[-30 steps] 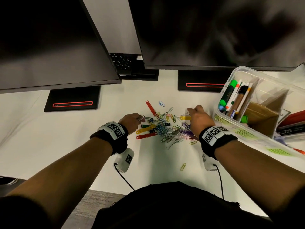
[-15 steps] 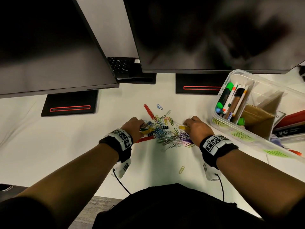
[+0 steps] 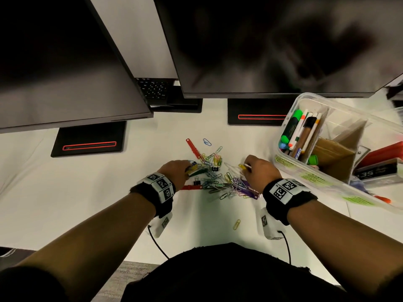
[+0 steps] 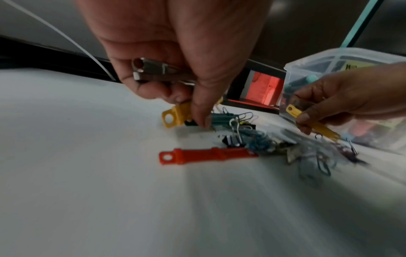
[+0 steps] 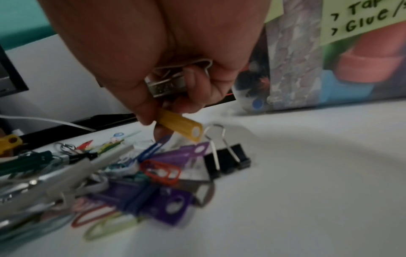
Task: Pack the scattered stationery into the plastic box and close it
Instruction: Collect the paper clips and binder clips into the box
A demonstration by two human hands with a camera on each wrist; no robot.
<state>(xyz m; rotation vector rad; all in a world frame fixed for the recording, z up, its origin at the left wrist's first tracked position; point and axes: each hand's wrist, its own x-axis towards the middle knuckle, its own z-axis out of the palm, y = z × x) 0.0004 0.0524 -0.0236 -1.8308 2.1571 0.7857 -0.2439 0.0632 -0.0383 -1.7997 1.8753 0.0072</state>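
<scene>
Left of the plastic box (image 3: 340, 188), on the white desk (image 3: 76, 192): pile of paper clips (image 3: 216, 184), binder clips, coloured plastic strips; not yet packed.
Box: open, just right of the pile; pens (image 3: 305, 131) and brown card already in its compartments; lid not identified.
Left hand (image 3: 174, 171): at the pile's far side from the box; fingers pinching a yellow strip (image 4: 175, 115), silver clip (image 4: 151, 68) tucked in the palm.
Right hand (image 3: 258, 171): between pile and box; pinching another yellow strip (image 5: 182, 127), metal clip (image 5: 167, 85) curled in the palm.
Strays: red strip (image 4: 206, 155), lone yellow clip (image 3: 236, 224) nearer the body than the pile.
Progress: judged partway; small items and closing remain.
</scene>
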